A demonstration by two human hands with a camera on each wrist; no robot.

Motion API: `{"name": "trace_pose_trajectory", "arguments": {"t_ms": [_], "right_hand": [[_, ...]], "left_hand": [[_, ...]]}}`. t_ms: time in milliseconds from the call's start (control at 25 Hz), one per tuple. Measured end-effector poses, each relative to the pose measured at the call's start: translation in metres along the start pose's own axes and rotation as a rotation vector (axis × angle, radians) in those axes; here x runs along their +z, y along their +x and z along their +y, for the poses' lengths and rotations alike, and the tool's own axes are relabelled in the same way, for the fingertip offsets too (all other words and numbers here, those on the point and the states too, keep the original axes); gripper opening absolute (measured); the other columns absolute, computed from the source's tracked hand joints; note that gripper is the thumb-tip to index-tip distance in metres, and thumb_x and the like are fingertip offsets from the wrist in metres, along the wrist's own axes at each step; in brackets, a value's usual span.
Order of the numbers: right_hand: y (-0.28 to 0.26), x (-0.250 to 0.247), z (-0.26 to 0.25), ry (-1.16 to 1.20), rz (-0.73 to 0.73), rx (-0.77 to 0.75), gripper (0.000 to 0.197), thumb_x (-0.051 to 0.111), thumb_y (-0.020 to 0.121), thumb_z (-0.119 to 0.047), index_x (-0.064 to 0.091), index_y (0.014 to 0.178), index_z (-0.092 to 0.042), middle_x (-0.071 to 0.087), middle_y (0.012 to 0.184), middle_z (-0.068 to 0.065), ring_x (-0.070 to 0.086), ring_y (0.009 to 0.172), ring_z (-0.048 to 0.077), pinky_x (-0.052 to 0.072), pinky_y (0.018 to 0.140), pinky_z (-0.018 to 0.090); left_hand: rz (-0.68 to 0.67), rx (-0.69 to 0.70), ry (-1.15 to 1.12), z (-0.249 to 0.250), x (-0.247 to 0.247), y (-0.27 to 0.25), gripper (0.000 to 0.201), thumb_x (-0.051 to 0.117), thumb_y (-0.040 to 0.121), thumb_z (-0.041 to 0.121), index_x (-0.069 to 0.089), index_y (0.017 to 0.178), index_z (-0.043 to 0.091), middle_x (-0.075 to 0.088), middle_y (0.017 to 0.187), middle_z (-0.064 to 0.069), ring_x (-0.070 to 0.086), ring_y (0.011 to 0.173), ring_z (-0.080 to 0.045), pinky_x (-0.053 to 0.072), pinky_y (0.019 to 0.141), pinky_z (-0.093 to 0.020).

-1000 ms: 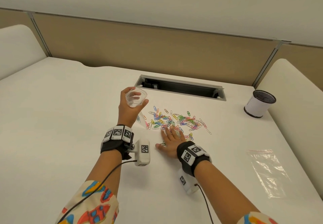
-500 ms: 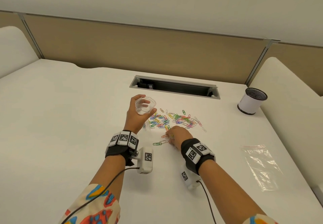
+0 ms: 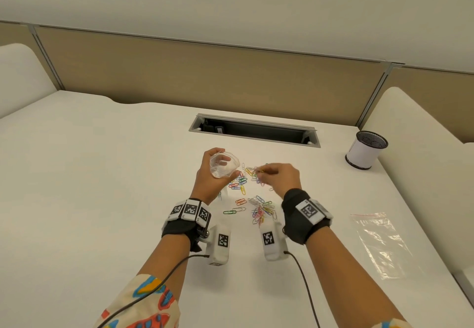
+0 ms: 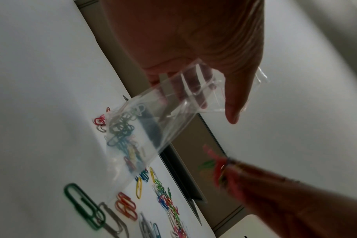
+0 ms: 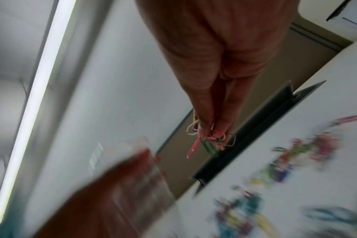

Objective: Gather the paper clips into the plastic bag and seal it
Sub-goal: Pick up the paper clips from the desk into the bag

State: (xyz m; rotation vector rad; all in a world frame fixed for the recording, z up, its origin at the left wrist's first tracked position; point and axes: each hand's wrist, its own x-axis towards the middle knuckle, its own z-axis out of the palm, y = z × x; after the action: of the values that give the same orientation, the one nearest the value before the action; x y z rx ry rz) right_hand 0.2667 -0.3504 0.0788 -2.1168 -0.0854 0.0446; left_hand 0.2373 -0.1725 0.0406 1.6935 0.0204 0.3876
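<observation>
My left hand (image 3: pixel 209 183) holds a small clear plastic bag (image 3: pixel 223 165) above the table, its mouth held open and facing up. In the left wrist view the bag (image 4: pixel 153 128) hangs from the fingers (image 4: pixel 230 99). My right hand (image 3: pixel 260 172) is raised just right of the bag's mouth and pinches several coloured paper clips (image 5: pixel 210 143). Loose paper clips (image 3: pixel 239 183) lie scattered on the white table below both hands. A tighter heap of clips (image 3: pixel 261 212) sits near my right wrist.
A second clear bag (image 3: pixel 379 243) with a red strip lies flat on the table at the right. A white mesh-topped cup (image 3: pixel 365 149) stands at the far right. A recessed cable slot (image 3: pixel 254 130) runs behind the clips. Beige partition panels (image 3: pixel 230 76) close the back.
My right hand dragged some clips nearer, closed on a few and rose with them to the bag's mouth. The left hand kept holding the bag and shifted slightly right.
</observation>
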Motion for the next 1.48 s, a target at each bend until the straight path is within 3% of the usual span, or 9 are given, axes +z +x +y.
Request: {"name": "trace_pose_trajectory", "arguments": {"t_ms": [240,360,480,640,800,1120,1200,1360,1480], "right_hand": [[-0.008,-0.02,-0.063,0.333,-0.103,-0.089,0.024,0.066,0.083,-0.008,0.069,0.107,-0.006,0.072,0.105,0.013,0.067,0.095,0.023,0.053,0.092,0.031],[-0.009,-0.005,-0.073,-0.012,-0.177,-0.145,0.023,0.066,0.084,-0.014,0.071,0.107,-0.01,0.072,0.106,0.011,0.064,0.089,0.018,0.05,0.088,0.026],[-0.011,0.015,-0.078,-0.403,-0.243,-0.167,0.028,0.061,0.089,-0.019,0.067,0.115,-0.014,0.066,0.12,0.009,0.061,0.104,0.023,0.045,0.095,0.029],[-0.01,0.018,-0.079,-0.355,-0.232,-0.178,0.024,0.058,0.09,-0.014,0.067,0.112,-0.013,0.065,0.121,0.007,0.062,0.107,0.023,0.047,0.094,0.029],[0.011,-0.002,-0.051,-0.095,0.01,-0.108,0.018,0.055,0.091,-0.007,0.069,0.103,-0.01,0.069,0.109,0.009,0.065,0.092,0.022,0.052,0.093,0.032],[0.054,-0.03,0.068,-0.674,-0.096,0.373,0.039,0.048,0.094,-0.015,0.047,0.131,-0.005,0.045,0.14,0.019,0.045,0.128,0.034,0.036,0.108,0.037],[0.054,-0.025,0.076,-0.713,-0.124,0.358,0.04,0.045,0.094,-0.014,0.046,0.134,-0.007,0.041,0.14,0.019,0.043,0.128,0.035,0.035,0.109,0.037],[0.053,-0.007,0.073,-0.578,-0.213,0.205,0.036,0.051,0.09,-0.008,0.058,0.125,-0.008,0.057,0.131,0.014,0.052,0.122,0.029,0.039,0.105,0.03],[0.06,-0.001,0.069,-0.436,-0.123,0.17,0.04,0.061,0.088,-0.015,0.055,0.127,-0.009,0.057,0.13,0.015,0.053,0.12,0.029,0.039,0.103,0.03]], "left_hand": [[-0.041,-0.011,0.023,0.001,0.011,-0.002,0.064,0.079,0.072,0.011,0.039,0.12,0.025,0.058,0.109,0.003,0.058,0.106,-0.019,0.05,0.089,-0.026],[-0.051,-0.035,0.032,0.003,0.016,-0.004,0.065,0.078,0.072,0.012,0.039,0.123,0.021,0.054,0.113,0.003,0.057,0.108,-0.02,0.049,0.092,-0.033],[-0.059,-0.044,0.012,0.007,0.022,-0.006,0.066,0.077,0.073,0.006,0.038,0.125,0.015,0.051,0.117,-0.001,0.055,0.109,-0.021,0.048,0.094,-0.034],[-0.046,-0.071,0.01,0.004,0.024,-0.006,0.07,0.077,0.072,0.007,0.037,0.129,0.011,0.055,0.116,-0.004,0.056,0.108,-0.021,0.047,0.092,-0.031],[-0.041,-0.051,-0.004,-0.005,0.017,-0.004,0.064,0.079,0.071,0.01,0.038,0.117,0.027,0.059,0.112,-0.003,0.059,0.107,-0.021,0.05,0.083,-0.022],[-0.036,-0.046,-0.02,-0.01,0.011,0.011,0.062,0.078,0.071,0.01,0.039,0.116,0.026,0.058,0.1,0.011,0.059,0.098,-0.012,0.05,0.083,-0.021],[-0.031,-0.05,-0.015,-0.012,0.011,0.016,0.062,0.078,0.071,0.01,0.039,0.117,0.026,0.057,0.101,0.013,0.059,0.1,-0.015,0.05,0.088,-0.027],[-0.034,-0.062,0.0,-0.015,0.012,0.024,0.062,0.078,0.071,0.012,0.039,0.117,0.028,0.057,0.101,0.014,0.059,0.104,-0.019,0.05,0.092,-0.034],[-0.027,-0.062,-0.005,-0.016,0.012,0.028,0.062,0.078,0.072,0.011,0.039,0.116,0.028,0.057,0.101,0.012,0.059,0.104,-0.02,0.05,0.091,-0.033]]}}
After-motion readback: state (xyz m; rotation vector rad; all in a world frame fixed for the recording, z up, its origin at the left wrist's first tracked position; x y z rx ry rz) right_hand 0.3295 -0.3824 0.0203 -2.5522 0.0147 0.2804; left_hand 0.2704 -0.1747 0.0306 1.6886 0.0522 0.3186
